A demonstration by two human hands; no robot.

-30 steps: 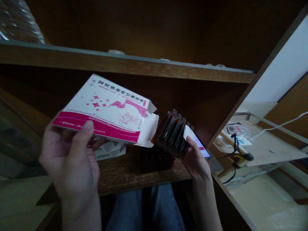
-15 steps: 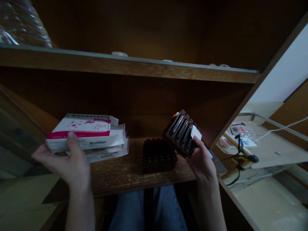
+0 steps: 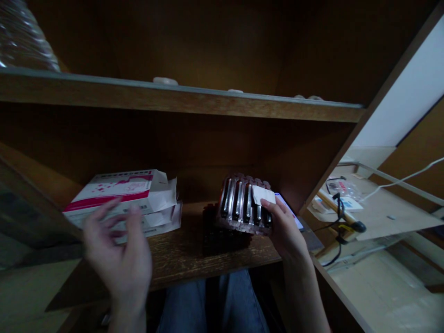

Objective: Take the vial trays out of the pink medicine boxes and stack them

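Observation:
My left hand (image 3: 120,256) is open, with its fingers loosely apart in front of a stack of white-and-pink cardboard boxes (image 3: 114,189). The boxes lie at the left of the lower shelf, and their right-end flaps stand open. My right hand (image 3: 286,226) grips a dark brown, ribbed clear-plastic pack (image 3: 239,203) by its right side. A piece of white paper (image 3: 262,195) lies against that pack under my thumb. Another dark ribbed pack (image 3: 222,243) rests on the shelf below it, partly covered by the held one.
A wooden lower shelf (image 3: 180,256) bears these things; an upper shelf edge (image 3: 194,101) runs above. Crinkled clear plastic (image 3: 24,41) sits at the upper left. A flat item with a bluish face (image 3: 287,210) lies behind my right hand. A wooden-handled tool (image 3: 342,215) is at the right.
My left hand has let go of the box stack, which now rests on the shelf, and has drawn back rightward. The pack in my right hand has moved left and turned more upright.

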